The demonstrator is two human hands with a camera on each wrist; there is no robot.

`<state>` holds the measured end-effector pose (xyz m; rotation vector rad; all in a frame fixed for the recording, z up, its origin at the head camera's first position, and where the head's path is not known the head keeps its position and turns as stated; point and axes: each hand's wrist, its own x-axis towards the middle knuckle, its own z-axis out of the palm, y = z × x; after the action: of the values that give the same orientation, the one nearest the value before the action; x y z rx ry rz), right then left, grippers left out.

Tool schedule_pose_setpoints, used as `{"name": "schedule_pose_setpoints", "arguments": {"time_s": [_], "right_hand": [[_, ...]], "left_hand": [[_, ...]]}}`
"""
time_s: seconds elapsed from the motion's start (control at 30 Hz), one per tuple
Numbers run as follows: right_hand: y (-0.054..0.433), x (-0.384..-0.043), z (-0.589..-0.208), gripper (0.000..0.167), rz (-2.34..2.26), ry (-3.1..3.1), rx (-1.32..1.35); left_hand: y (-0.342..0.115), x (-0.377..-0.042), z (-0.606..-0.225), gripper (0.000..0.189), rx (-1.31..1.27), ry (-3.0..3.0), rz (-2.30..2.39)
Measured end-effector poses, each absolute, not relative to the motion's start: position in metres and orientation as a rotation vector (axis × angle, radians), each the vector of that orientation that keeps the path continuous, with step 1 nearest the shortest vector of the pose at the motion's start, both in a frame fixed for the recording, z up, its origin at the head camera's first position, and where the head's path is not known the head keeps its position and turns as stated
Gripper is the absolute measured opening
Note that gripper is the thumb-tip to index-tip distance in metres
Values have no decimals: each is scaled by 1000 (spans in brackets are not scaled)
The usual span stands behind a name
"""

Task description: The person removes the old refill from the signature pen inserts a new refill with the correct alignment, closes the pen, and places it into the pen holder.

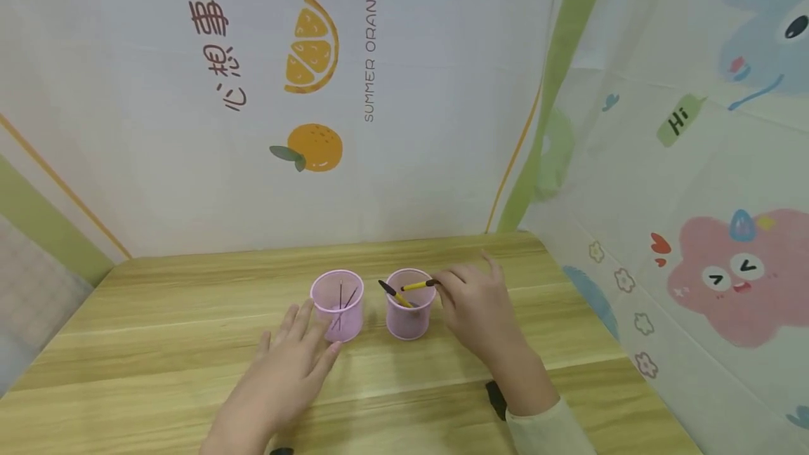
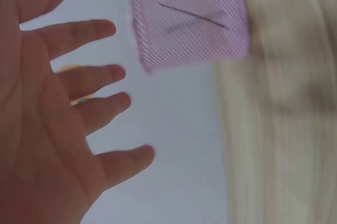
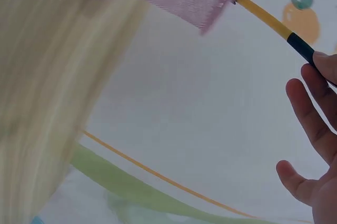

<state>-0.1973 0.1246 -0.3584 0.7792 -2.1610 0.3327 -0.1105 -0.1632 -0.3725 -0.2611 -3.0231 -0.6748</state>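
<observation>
My right hand (image 1: 477, 304) pinches the black end of a slim yellow pen (image 3: 263, 12) between thumb and fingertips. The pen lies at a slant, its other end over the mouth of the right pink mesh cup (image 1: 407, 325). Another yellow pen with a dark end (image 1: 397, 295) leans inside that cup. My left hand (image 1: 284, 364) has its fingers spread, close in front of the left pink mesh cup (image 1: 346, 325); it holds nothing. Thin dark sticks (image 2: 192, 14) cross inside the left cup, showing through its mesh. Both cups stand upright, side by side with a gap.
The cups stand on a wood-grain table (image 1: 189, 328). Behind the table hangs a white cloth (image 1: 430, 174) printed with oranges and lettering. A cartoon-printed cloth (image 1: 632, 230) borders the right side.
</observation>
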Motion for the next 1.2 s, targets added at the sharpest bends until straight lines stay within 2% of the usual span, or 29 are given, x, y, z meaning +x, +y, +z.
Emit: {"name": "schedule_pose_setpoints", "arguments": {"time_s": [0.17,0.37,0.7,0.87,1.0,1.2], "right_hand": [[130,-185,-347,15,374,-2066,781],[135,-172,-343,19,521,-1997,787],[127,-134,-347,25,943,-2060,918],[125,-116,-352,25,1113,-2158,869],[126,-111,-357,27,1056,-2186,865],[129,-111,-364,23,833,-2194,953]], "left_hand": [[-151,-102,-361,66,-374,-2984,-785],[-135,-96,-351,56,-459,-2821,-693],[-115,-98,-361,50,-586,-2459,-454],[-111,-98,-368,34,-661,-2229,-456],[-111,-97,-371,11,-715,-2100,-516],[-111,-97,-374,19,-757,-2038,-500]]}}
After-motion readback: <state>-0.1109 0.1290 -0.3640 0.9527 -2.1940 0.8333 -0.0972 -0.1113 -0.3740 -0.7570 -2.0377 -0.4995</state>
